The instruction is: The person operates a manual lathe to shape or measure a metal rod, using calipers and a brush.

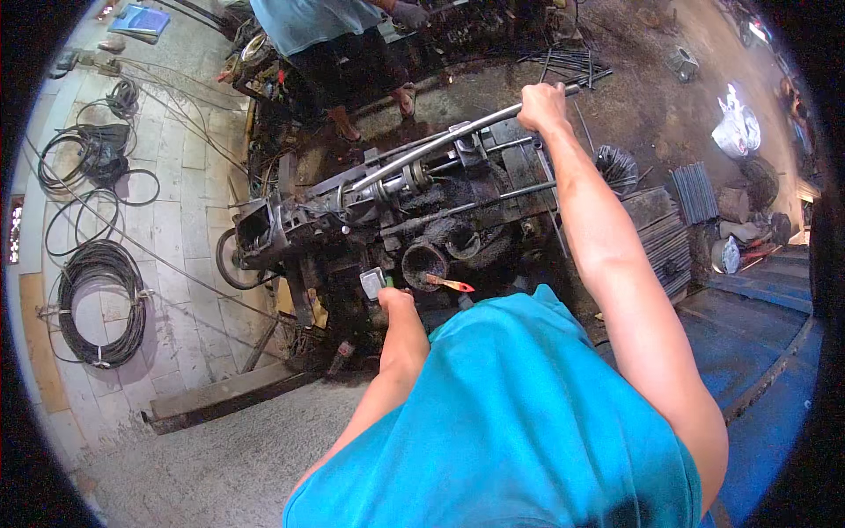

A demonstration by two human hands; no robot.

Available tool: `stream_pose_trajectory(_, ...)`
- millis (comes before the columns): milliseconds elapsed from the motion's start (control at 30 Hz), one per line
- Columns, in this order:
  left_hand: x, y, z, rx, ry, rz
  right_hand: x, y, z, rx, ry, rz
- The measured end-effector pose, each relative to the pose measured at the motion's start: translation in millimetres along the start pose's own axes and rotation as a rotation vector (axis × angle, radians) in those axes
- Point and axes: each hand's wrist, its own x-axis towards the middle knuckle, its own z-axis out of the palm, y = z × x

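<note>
Plainly, the right fingers (533, 95) grip a metal bar (440, 143).

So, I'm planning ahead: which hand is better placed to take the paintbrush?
Probably the left hand: it is nearer the paintbrush, though perhaps holding the grey block; the right hand grips the metal bar, farther off.

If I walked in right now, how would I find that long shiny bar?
Look for the big dark machine in the middle. A long grey metal bar slants across it, up to the person's right hand. Unlike the rods below it, this one is gripped by that hand.
</note>
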Motion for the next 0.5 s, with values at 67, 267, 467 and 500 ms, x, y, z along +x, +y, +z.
stream_pose_trajectory(67,-0.2,1.1,3.0,-0.011,0.021,-0.014,1.8,-1.4,1.4,-0.019,0.006,0.004)
stream_pose_trajectory(267,13.3,-0.1,2.1,-0.027,-0.044,-0.039,-4.4,-1.7,2.6,-0.006,0.015,0.011)
stream_pose_trajectory(467,16.3,-1.2,4.9,0.003,-0.042,-0.066,-4.9,5.2,5.2,0.012,0.013,0.024)
stream_pose_trajectory(500,17.3,-1.3,4.7,-0.005,-0.037,-0.064,-4.4,5.1,5.0,0.013,0.013,0.025)
